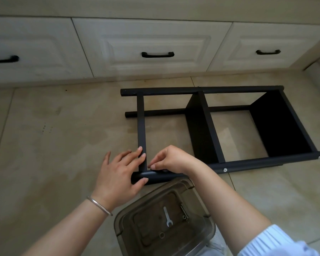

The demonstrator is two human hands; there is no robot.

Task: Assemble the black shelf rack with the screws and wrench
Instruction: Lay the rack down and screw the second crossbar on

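**Last crossbar going onto the rack's near rail**

Nearest me, at six o'clock, a clear plastic tub [118,218] sits on the floor with the wrench [167,217] lying inside it, untouched, and what look like a few loose screws [184,217] beside it.

Just beyond, at the centre, my left hand [118,174] lies flat-fingered over the end of the near rail [146,177], thumb under it and fingertips resting on the upright crossbar [141,126], steadying the joint. My right hand [171,159] is curled, its fingertips pinching something small at that joint; I cannot tell whether it is a screw.

Further out, toward two o'clock, the black shelf rack [229,126] lies on its side on the tiled floor [54,135]. Two panels are already fixed, with bolt heads [224,170] showing along the near rail. I judge the work well advanced: this left-end joint remains, then wrench tightening.

At twelve o'clock stand cream drawers [155,43].
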